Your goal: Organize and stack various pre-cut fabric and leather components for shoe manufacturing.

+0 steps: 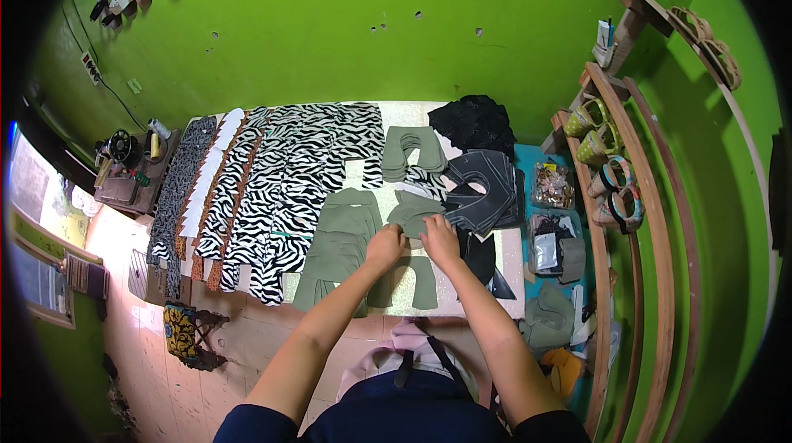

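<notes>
Both hands are over the middle of the table, at a curved olive-green cut piece of material (410, 210). My left hand (386, 246) has its fingers closed at the piece's near left edge. At the near right edge, my right hand (440, 238) also grips the piece. Left of them, overlapping olive-green pieces (340, 228) lie spread out. An arch-shaped green piece (415, 280) rests just below my hands. Beyond them sits a neat stack of U-shaped green pieces (403, 146), with a zebra-print piece (425, 182) beside it.
Zebra-print strips (307, 162) cover the table's left part. Black cut pieces (487, 191) and a black heap (470, 121) lie on the right. A sewing machine (122, 148) stands far left. A wooden rack (652, 294) with sandals (615, 183) borders the right side, near plastic tubs (551, 186).
</notes>
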`<action>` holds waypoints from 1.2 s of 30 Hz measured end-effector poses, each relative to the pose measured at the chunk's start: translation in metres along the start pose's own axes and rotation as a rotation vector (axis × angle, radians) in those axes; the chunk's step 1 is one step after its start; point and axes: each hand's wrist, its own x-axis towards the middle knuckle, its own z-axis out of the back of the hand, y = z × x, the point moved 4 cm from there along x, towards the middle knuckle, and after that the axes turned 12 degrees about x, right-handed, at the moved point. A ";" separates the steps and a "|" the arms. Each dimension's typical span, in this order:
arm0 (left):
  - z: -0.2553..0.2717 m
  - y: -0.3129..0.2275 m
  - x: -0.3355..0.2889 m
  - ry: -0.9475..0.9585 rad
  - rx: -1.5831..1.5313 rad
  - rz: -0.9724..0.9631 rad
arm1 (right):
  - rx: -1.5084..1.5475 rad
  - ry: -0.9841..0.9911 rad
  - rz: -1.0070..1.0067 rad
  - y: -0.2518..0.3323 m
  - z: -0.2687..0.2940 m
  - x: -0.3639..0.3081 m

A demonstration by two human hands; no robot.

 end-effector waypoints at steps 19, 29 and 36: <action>0.011 0.019 0.000 0.026 -0.028 -0.181 | 0.338 0.439 -0.094 -0.008 0.020 0.015; 0.009 0.037 -0.027 0.225 -0.046 -0.199 | 0.211 0.672 -0.062 0.018 -0.003 -0.010; 0.002 0.041 -0.040 0.219 0.145 -0.211 | 0.149 0.699 -0.025 0.008 -0.008 -0.017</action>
